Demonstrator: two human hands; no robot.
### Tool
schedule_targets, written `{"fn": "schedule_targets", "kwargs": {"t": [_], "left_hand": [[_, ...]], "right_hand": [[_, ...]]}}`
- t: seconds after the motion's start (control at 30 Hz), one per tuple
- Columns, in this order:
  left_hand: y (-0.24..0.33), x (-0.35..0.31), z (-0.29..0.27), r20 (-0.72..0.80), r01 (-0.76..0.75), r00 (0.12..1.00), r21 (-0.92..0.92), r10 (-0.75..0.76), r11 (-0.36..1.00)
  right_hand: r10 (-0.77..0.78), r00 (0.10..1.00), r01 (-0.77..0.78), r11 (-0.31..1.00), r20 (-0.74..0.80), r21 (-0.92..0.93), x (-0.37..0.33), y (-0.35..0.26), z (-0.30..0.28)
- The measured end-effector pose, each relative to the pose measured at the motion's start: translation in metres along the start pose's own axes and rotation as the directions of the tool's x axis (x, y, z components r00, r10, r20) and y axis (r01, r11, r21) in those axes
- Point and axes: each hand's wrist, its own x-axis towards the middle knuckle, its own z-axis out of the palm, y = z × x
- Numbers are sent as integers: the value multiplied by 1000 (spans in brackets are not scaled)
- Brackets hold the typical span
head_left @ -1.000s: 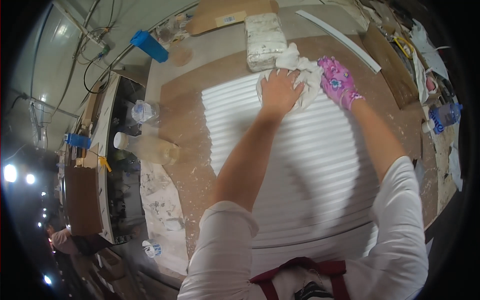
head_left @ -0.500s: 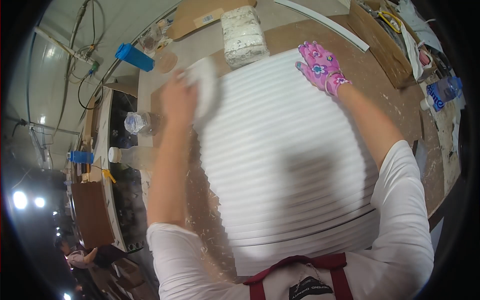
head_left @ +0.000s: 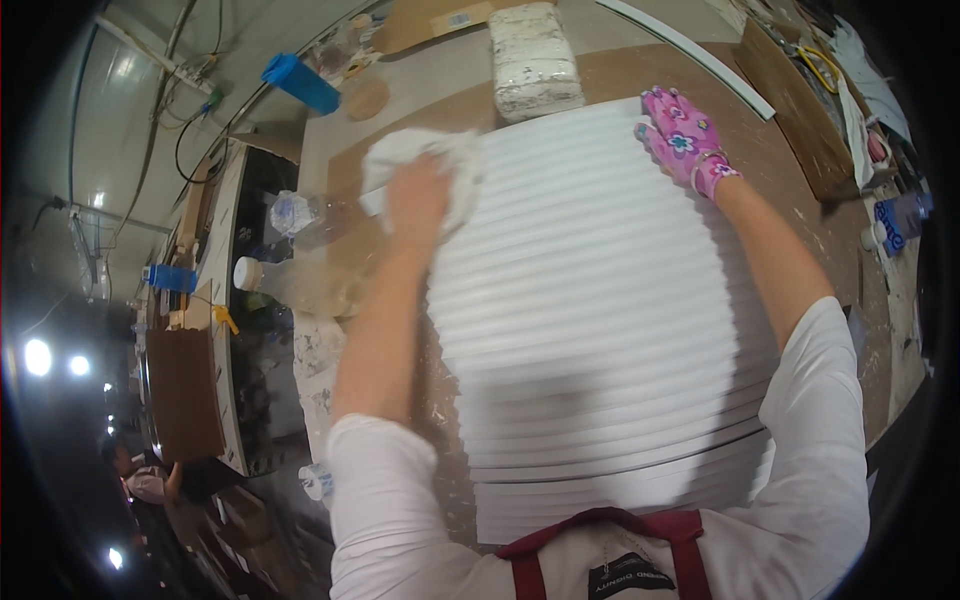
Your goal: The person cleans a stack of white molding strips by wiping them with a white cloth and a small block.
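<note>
Well to the left of the white ribbed panel (head_left: pixel 590 270), a person (head_left: pixel 150 484) shows dimly in the background, with a sheet of brown cardboard (head_left: pixel 184 395) and a small blue-bodied container (head_left: pixel 170 278) nearer to the panel. Nearer again, on the panel's left, come a clear plastic bottle (head_left: pixel 293 213), a white-capped bottle (head_left: pixel 305 284) and, toward the panel's near end, a white cup (head_left: pixel 316 482). Past its far left corner are a blue tumbler (head_left: pixel 303 83) and a round tan disc (head_left: pixel 366 100) on the desk (head_left: pixel 440 78). The bare left hand (head_left: pixel 418 195), blurred, has its grip closed on a crumpled white cloth (head_left: pixel 380 158) at the panel's far left corner, the cloth partly overhanging that side. The panel itself lies ridged side up on a brown sheet (head_left: pixel 790 215), its ridges running crosswise. Just beyond its far edge is a whitish, stained block (head_left: pixel 536 62); whether they touch cannot be told. The right hand (head_left: pixel 682 145), in a pink flowered glove, rests on the panel's far right corner, its grip unclosed and fingers extended. Farther right of the panel are a narrow white strip (head_left: pixel 690 52), a cardboard box (head_left: pixel 800 115) and a blue-labelled bottle (head_left: pixel 900 222).
</note>
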Motion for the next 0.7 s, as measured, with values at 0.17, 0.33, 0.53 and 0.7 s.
{"fn": "schedule_targets", "kwargs": {"t": [0.17,0.33,0.53,0.7], "left_hand": [[-43,-12,8,-145,-94,988,-264,57,960],[-35,-12,24,-196,-49,980,-285,-8,957],[-96,-18,14,-168,232,912,-543,-375,807],[-143,-15,31,257,589,690,-742,-677,319]], "right_hand": [[75,994,-80,995,78,67,-4,-7,-12],[43,999,-44,995,11,91,0,-5,-10],[-43,998,47,994,39,-97,1,-2,-8],[160,985,-167,980,67,109,0,-9,-9]]}}
